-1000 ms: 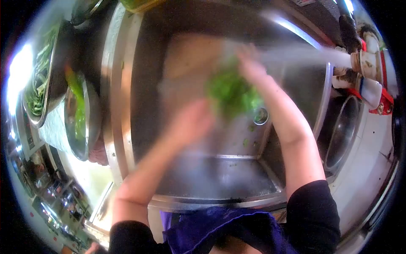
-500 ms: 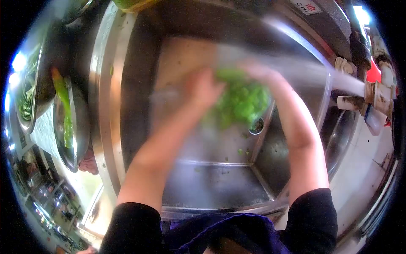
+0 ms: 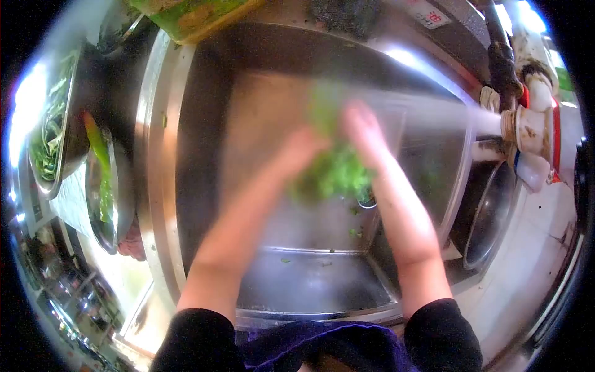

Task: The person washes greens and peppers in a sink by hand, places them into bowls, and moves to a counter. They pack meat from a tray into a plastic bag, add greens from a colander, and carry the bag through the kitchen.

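Note:
Both my hands hold a bunch of green leafy vegetable [image 3: 334, 170] over the steel sink [image 3: 291, 279]. My left hand [image 3: 300, 152] grips its left side and my right hand [image 3: 362, 133] grips its right side; both are blurred by motion. A stream of water [image 3: 434, 111] runs from the tap [image 3: 524, 127] at the right onto the greens. Small green scraps lie near the drain [image 3: 365, 198].
Two metal bowls with greens stand on the left counter [image 3: 52, 136] [image 3: 102, 186]. An empty metal bowl [image 3: 486, 217] sits in the right basin. A yellow-green container [image 3: 192, 15] rests at the sink's far edge. My purple apron [image 3: 322, 344] is at the near rim.
My hands and the greens have shifted slightly left and nearer under the water stream. The view has tilted a little.

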Available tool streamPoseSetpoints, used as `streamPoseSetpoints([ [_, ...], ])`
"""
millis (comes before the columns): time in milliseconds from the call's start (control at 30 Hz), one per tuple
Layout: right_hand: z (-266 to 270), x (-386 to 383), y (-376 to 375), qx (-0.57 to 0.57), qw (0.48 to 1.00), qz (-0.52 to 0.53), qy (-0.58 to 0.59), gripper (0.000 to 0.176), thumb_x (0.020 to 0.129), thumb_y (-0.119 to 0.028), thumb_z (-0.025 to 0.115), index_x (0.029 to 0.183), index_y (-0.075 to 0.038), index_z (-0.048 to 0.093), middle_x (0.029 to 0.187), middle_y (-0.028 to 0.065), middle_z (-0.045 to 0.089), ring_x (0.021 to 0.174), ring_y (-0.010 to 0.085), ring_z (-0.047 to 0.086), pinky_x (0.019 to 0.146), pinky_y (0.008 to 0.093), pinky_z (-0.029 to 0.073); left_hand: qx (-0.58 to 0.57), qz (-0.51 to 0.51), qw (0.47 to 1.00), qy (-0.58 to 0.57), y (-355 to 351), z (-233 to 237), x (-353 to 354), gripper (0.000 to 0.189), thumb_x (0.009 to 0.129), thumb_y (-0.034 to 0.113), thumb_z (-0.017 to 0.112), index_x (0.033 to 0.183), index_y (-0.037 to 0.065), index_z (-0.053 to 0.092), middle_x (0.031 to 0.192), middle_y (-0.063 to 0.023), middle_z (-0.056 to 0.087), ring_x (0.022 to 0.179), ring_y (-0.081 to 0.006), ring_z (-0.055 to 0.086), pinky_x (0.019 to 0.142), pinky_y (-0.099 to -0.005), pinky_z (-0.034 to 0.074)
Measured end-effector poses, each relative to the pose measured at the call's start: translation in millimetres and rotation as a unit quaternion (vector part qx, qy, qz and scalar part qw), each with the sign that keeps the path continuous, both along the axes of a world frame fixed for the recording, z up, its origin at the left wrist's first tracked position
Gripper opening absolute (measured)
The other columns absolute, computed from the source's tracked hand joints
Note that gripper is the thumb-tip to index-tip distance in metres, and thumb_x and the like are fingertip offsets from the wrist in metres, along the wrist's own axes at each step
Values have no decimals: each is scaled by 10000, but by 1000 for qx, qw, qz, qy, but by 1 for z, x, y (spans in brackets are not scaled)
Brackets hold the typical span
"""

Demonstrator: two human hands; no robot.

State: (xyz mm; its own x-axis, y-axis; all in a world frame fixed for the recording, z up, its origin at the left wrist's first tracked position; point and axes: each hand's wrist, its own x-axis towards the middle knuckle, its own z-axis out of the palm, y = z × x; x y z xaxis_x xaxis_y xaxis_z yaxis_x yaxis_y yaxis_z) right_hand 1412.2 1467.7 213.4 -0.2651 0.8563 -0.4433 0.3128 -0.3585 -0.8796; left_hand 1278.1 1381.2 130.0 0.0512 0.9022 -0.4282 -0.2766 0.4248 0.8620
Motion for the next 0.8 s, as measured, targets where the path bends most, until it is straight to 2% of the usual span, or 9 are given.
streamPoseSetpoints([
  [67,1,-11,-14,18,992,21,125,453,887,-315,571,1214,-15,475,993,111,604,905,213,583,799,346,468,12,3,995,-99,-6,-4,11,301,840,134,605,1129,53,583,981,-20,629,815,-117,582,752,-265,481],
  [100,11,-15,-14,-29,993,2,118,393,889,-276,570,1172,-14,493,919,98,604,851,204,589,754,341,481,6,17,989,-146,-8,0,16,314,849,149,605,1147,56,564,996,-33,626,820,-125,587,737,-273,491],
  [167,-10,-7,-3,-11,981,-38,189,318,890,-241,562,1111,-20,507,876,86,582,796,210,583,713,356,490,26,-2,990,-141,-8,36,15,329,877,183,585,1176,57,530,999,-54,623,820,-141,595,708,-286,505],
  [300,-1,4,22,-87,953,-115,265,226,891,-196,543,1045,-35,510,858,85,561,766,231,575,697,387,506,-41,-43,954,-293,-15,38,14,351,938,274,504,1219,66,480,1005,-99,619,827,-172,611,678,-309,526],
  [433,13,-2,23,-178,900,-122,379,341,883,-177,556,1163,-29,428,952,117,582,846,261,588,723,420,514,-150,-2,875,-460,-14,37,12,469,966,434,352,1219,61,479,1027,-117,618,852,-207,617,711,-338,530],
  [533,21,-5,17,-111,940,-89,311,424,867,-166,580,1214,-15,388,972,122,586,890,264,589,741,423,507,-174,57,862,-473,-5,47,18,514,964,473,319,1223,57,476,1019,-113,613,851,-206,613,735,-351,517],
  [633,23,-6,19,-8,989,-58,134,485,838,-176,616,1226,5,386,963,124,584,931,252,577,768,405,489,-94,66,939,-325,3,59,19,535,959,497,312,1198,53,491,996,-111,614,847,-206,611,749,-349,505],
  [733,39,-9,19,44,998,-42,32,535,804,-199,655,1218,18,393,942,134,577,888,227,581,744,364,486,-121,100,907,-391,10,62,18,497,952,473,376,1162,46,518,970,-103,620,811,-208,612,711,-348,506],
  [800,37,-6,17,135,990,-39,-20,534,792,-219,667,1197,22,417,933,133,576,826,208,580,712,340,485,-102,85,921,-367,14,62,22,408,949,387,434,1128,37,541,941,-94,625,768,-196,611,683,-332,506],
])
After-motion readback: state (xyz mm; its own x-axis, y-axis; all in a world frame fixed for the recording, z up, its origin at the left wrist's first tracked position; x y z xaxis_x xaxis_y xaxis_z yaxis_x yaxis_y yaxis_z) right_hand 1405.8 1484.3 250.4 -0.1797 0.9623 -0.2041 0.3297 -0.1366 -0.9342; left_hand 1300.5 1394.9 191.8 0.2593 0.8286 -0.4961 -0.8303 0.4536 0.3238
